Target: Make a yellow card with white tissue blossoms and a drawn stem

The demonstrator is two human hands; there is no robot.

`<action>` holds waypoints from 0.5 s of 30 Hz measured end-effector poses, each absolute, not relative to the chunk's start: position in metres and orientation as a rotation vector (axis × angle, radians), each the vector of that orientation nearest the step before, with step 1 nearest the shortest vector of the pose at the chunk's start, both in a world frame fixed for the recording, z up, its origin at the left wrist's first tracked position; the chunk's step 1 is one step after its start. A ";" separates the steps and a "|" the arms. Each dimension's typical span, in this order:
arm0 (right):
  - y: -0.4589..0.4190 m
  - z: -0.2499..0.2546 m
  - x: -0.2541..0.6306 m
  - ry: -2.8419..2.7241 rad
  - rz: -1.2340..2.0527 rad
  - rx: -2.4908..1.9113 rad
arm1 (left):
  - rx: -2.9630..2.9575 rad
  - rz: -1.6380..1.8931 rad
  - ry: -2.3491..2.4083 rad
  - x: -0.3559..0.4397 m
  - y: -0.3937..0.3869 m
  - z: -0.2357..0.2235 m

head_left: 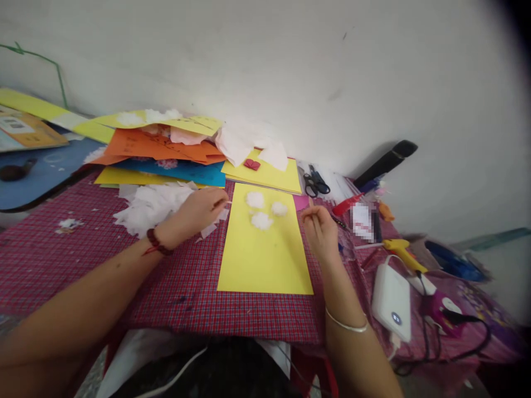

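A yellow sheet of paper [265, 260] lies on the checked tablecloth in front of me, with three fluffy white tufts [261, 220] on its upper half. My left hand [205, 209] is closed in a pinch just left of the sheet, beside a heap of white tissue pieces [155, 203]. A tiny white bit shows at its fingertips, too small to name. Off the sheet's right edge, my right hand [320, 229] has its fingers curled together. Whatever it holds, if anything, is hidden.
Stacked coloured papers [161, 146] stand at the back left. Behind the sheet are more yellow paper [274, 179] and a red folded piece [251, 164]. Black scissors [315, 182], a yellow glue gun [400, 251] and a white power bank [392, 301] with cables lie to the right.
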State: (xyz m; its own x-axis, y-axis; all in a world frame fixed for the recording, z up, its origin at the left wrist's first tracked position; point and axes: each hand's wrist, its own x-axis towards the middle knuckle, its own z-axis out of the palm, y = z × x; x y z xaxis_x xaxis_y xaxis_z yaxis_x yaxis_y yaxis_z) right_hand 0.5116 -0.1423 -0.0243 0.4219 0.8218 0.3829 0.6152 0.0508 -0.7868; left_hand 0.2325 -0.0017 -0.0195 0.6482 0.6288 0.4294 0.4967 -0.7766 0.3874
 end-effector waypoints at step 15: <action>-0.136 -0.032 0.540 -1.660 0.212 -2.242 | 2.809 1.139 0.948 0.235 0.007 -0.048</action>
State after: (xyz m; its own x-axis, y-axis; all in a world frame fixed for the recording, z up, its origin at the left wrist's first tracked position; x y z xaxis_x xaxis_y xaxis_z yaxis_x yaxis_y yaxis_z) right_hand 0.5401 -0.1360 -0.0324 0.3055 0.9486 0.0825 0.8976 -0.2580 -0.3574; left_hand 0.2354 0.0066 -0.0481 0.5649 0.5155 0.6443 0.5402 -0.8213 0.1836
